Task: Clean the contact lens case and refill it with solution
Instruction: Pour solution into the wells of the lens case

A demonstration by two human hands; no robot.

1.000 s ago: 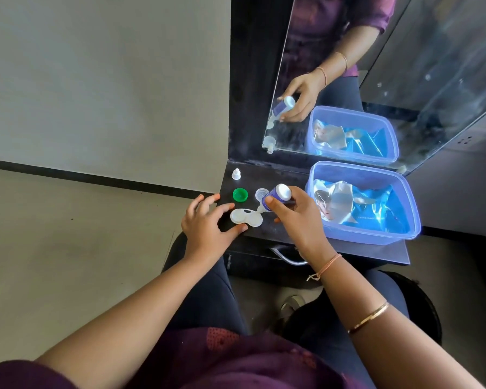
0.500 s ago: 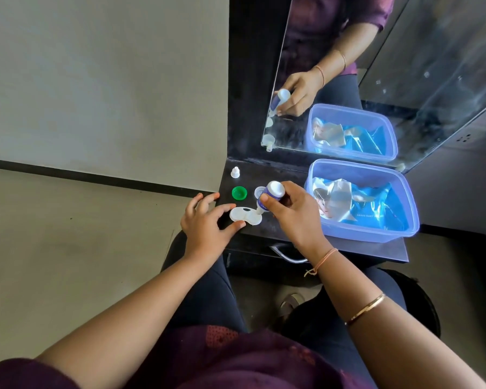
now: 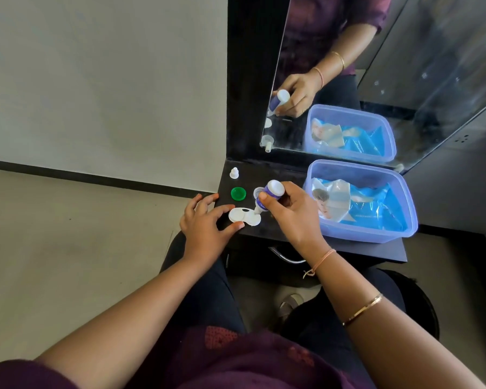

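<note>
Centre frame, on the black shelf (image 3: 387, 249), the white contact lens case (image 3: 240, 216) lies uncapped, and the left hand (image 3: 205, 223) pinches its left well between thumb and forefinger. The right hand (image 3: 293, 217) grips the purple solution bottle (image 3: 268, 195), tipped nozzle-down onto the right well. Just above sit a green cap (image 3: 238, 193) and a small white cap (image 3: 234, 173), and a blue tub (image 3: 404, 203) stands at the right.

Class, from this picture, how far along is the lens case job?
Done: the case is open, its green cap and white cap lying behind it. In hand: the left hand holds the case while the right hand tips the bottle over its right well. Left: likely the other well, then capping.
</note>
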